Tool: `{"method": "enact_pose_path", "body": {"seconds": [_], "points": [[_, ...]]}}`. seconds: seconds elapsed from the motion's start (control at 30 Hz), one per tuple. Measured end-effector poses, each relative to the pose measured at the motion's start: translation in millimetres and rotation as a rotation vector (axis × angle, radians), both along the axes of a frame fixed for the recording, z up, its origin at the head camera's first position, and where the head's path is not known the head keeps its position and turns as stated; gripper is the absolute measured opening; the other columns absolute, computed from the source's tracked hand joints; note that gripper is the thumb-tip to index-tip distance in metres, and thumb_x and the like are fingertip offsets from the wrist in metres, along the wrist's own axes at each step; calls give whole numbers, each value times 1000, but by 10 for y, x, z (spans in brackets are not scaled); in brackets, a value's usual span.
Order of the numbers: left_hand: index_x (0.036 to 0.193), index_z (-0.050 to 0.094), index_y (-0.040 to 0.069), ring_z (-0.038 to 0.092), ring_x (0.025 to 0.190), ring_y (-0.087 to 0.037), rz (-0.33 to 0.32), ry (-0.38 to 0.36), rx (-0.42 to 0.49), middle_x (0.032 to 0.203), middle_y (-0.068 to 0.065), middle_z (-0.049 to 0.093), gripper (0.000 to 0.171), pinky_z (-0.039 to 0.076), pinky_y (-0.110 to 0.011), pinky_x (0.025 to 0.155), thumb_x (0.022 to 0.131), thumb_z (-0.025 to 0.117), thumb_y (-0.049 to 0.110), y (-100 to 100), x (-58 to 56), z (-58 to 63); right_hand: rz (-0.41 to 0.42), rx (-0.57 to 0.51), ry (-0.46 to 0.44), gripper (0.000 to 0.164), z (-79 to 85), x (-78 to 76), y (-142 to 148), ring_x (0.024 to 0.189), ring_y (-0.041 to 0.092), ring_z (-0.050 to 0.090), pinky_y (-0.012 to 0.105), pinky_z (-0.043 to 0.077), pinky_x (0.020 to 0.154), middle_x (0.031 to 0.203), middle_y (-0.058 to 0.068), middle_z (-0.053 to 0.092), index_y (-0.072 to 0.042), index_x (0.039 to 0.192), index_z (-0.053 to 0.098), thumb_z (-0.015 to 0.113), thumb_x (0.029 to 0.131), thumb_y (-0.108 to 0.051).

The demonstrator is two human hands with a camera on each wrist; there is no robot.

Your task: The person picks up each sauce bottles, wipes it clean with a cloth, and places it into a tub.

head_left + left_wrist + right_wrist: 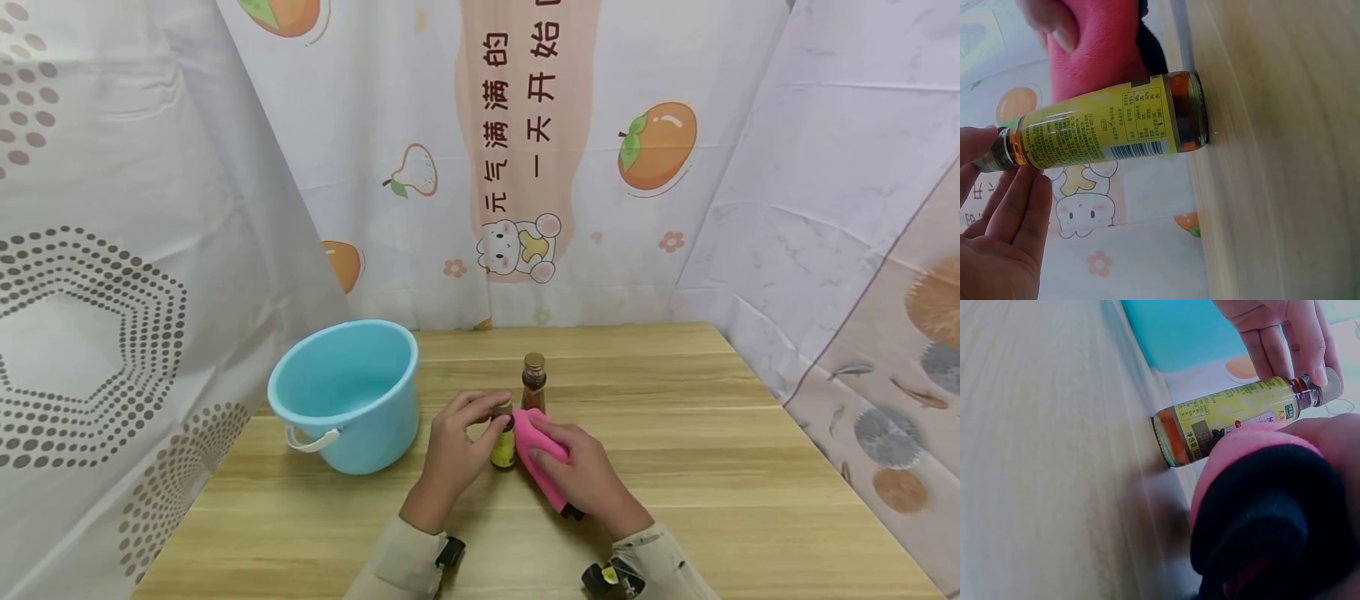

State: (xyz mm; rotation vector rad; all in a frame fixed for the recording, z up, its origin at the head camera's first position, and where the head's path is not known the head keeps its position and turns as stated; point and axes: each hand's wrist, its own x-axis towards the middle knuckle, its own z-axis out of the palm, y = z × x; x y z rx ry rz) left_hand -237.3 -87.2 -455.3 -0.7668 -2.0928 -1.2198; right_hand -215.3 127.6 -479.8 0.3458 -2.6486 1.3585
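Observation:
A small glass bottle (504, 451) with a yellow label and metal cap stands upright, its base right at the tabletop. My left hand (455, 440) pinches it at the neck and cap between thumb and fingers; the yellow label (1094, 125) faces the left wrist view. My right hand (587, 472) grips a folded pink soft cloth (531, 457) with a black edge, close against the bottle's right side. The cloth's black end (1266, 512) fills much of the right wrist view. Just behind stands a second bottle (534, 385), dark with a gold cap, its lower part hidden.
A light blue bucket (375, 442) with a white handle (311, 442) stands on the left of the wooden table (697, 467). Printed curtains (420, 250) hang behind the table and along both sides.

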Motion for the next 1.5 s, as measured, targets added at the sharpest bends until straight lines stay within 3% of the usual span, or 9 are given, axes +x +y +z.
{"method": "enact_pose_path", "body": {"seconds": [0.1, 0.27, 0.63, 0.87, 1.1, 1.5], "points": [[124, 76, 19, 73, 99, -12, -17, -17, 8, 117, 0, 69, 30, 64, -38, 83, 95, 76, 13, 2, 3, -4, 3, 60, -4, 48, -29, -7, 9, 101, 11, 63, 31, 55, 84, 131, 2, 68, -25, 141, 65, 76, 95, -26], [124, 75, 20, 73, 100, -12, -27, -40, 17, 119, 1, 69, 30, 64, -38, 84, 96, 76, 13, 6, 20, 4, 8, 123, 2, 47, -54, -5, 20, 89, 11, 60, 30, 54, 76, 118, 7, 70, -20, 140, 66, 77, 95, -25], [122, 77, 25, 72, 104, -13, 30, -89, 19, 119, 2, 67, 35, 63, -34, 87, 88, 84, 16, 38, 32, 16, -17, 212, 38, 48, -63, 4, -4, 92, 14, 62, 35, 55, 78, 120, 14, 70, -22, 138, 68, 80, 92, -26], [121, 77, 25, 71, 101, -11, 34, -85, 23, 115, 4, 66, 34, 62, -33, 88, 89, 83, 17, 39, 31, -1, -24, 138, 53, 45, -51, 8, 6, 90, 11, 62, 32, 55, 76, 114, 7, 72, -23, 136, 70, 79, 92, -26], [122, 76, 27, 71, 102, -10, 31, -101, 23, 116, 6, 67, 33, 61, -30, 89, 91, 81, 17, 39, 42, 14, -22, 32, 22, 46, -8, 14, 11, 90, 11, 63, 27, 55, 73, 120, 4, 72, -27, 138, 68, 79, 93, -25], [124, 75, 24, 71, 107, -11, -11, -95, 30, 116, 5, 67, 33, 59, -27, 92, 92, 79, 14, 37, 22, 1, -11, -114, 129, 49, 31, 23, 4, 92, 15, 64, 26, 57, 71, 120, -1, 71, -38, 139, 65, 78, 94, -24]]}}
